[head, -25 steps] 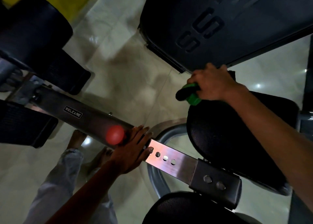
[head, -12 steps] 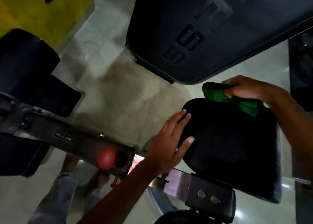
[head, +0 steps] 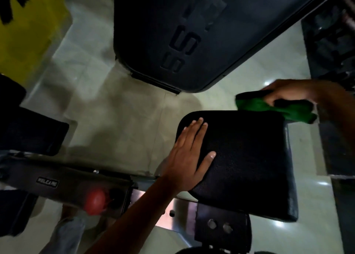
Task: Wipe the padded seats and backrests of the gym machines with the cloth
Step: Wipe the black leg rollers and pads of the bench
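The left hand point(head: 189, 157) lies flat with straight fingers on the near-left part of the black padded seat point(head: 247, 163), its grip released. At the seat's far edge, the right hand point(head: 284, 93) has its grip clenched around the green cloth point(head: 269, 107).

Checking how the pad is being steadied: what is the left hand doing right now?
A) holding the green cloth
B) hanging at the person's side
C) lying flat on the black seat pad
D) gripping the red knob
C: the left hand lies with straight fingers on the black seat pad, while the right hand holds the green cloth.
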A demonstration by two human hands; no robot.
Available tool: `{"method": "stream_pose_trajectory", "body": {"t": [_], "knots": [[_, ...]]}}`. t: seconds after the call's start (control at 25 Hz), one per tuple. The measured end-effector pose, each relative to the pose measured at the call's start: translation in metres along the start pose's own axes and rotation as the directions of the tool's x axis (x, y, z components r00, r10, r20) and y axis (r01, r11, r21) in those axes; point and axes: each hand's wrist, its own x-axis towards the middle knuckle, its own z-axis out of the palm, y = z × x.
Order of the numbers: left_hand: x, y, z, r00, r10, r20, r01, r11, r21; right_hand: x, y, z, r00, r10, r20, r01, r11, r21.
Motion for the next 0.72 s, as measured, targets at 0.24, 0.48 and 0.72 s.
{"method": "stream_pose_trajectory", "body": {"t": [0.24, 0.48, 0.72], "knots": [[0.01, 0.016, -0.006, 0.995, 0.05, 0.082, -0.059, 0.991, 0.12, -0.023, 0.046, 0.019, 0.963, -0.031, -0.269, 0.116, 0.945, 0.305], [0.06, 0.114, 0.037, 0.943, 0.26, 0.206, -0.282, 0.955, 0.087, -0.087, 0.082, 0.093, 0.736, 0.142, -0.662, 0.385, 0.716, 0.582], [0.061, 0.111, 0.049, 0.966, 0.231, 0.115, -0.24, 0.969, 0.065, -0.085, 0.1, 0.142, 0.665, 0.336, -0.666, 0.389, 0.605, 0.694]]}}
